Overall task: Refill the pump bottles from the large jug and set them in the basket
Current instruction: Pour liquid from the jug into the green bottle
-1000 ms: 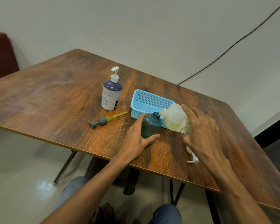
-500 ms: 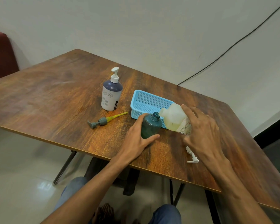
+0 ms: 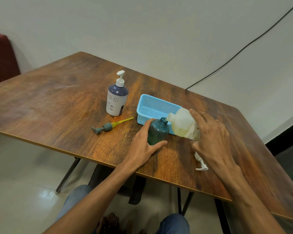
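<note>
Nearest the person, a white pump head (image 3: 201, 163) lies loose on the table (image 3: 57, 107) close to its front edge, just beside the right wrist. Past it the right hand (image 3: 211, 141) grips the large jug (image 3: 183, 124), fingers over the top and thumb on the near side by the label. The jug is tipped to the left so that its mouth meets the open neck of the dark green bottle (image 3: 157, 132). The left hand (image 3: 142, 146) grips that bottle low down, thumb across the front and fingers round the far side, keeping it upright on the wood. Against the pictures of the last second almost nothing has shifted: both hands, the jug's tilt and the bottle sit where they were. I read this as a steady pour in progress, neither starting nor finishing. The stream itself is too small to see, and the dark bottle hides its level. Left of the bottle a grey pump (image 3: 107, 127) with a yellow tube lies on the table, probably this bottle's own and not yet screwed back. Just behind jug and bottle sits the blue basket (image 3: 152, 105); nothing shows in the part the jug leaves visible. Further left stands the white and purple pump bottle (image 3: 116, 100), pump on, outside the basket. The task looks no more than midway, with capping and both placements left.
</note>
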